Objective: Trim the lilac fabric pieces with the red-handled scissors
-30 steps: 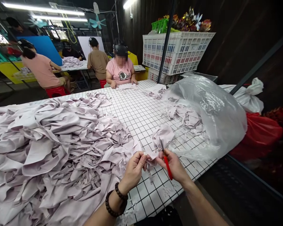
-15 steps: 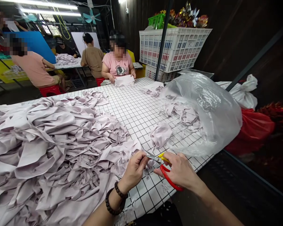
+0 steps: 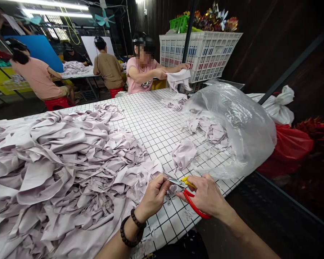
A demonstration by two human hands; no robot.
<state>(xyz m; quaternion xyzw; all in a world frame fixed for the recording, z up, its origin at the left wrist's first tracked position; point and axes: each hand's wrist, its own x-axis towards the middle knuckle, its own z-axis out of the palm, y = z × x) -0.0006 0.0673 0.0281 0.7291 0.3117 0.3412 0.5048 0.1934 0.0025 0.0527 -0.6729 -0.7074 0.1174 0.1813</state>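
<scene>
My right hand (image 3: 206, 196) is wrapped round a pair of scissors (image 3: 176, 181) with one yellow handle and one red handle. The blades point left, their tips at the fingers of my left hand (image 3: 155, 194). That hand is closed in a pinch on a pale lilac fabric piece (image 3: 172, 189), which is mostly hidden behind the fingers. Left of my hands lies a large heap of the same fabric (image 3: 70, 154). A crumpled piece of cloth (image 3: 184, 154) rests just beyond the scissors.
The grid-patterned table (image 3: 148, 118) carries small scraps near its front edge. A clear plastic bag (image 3: 240, 126) with fabric pieces at its mouth lies at right. Across the table, a co-worker (image 3: 143, 68) holds cloth out. White crates (image 3: 199, 54) stand behind, beside a dark post (image 3: 188, 39).
My hands and the scissors have barely moved. The co-worker opposite has leaned and swung a piece of cloth over to the right side of the table.
</scene>
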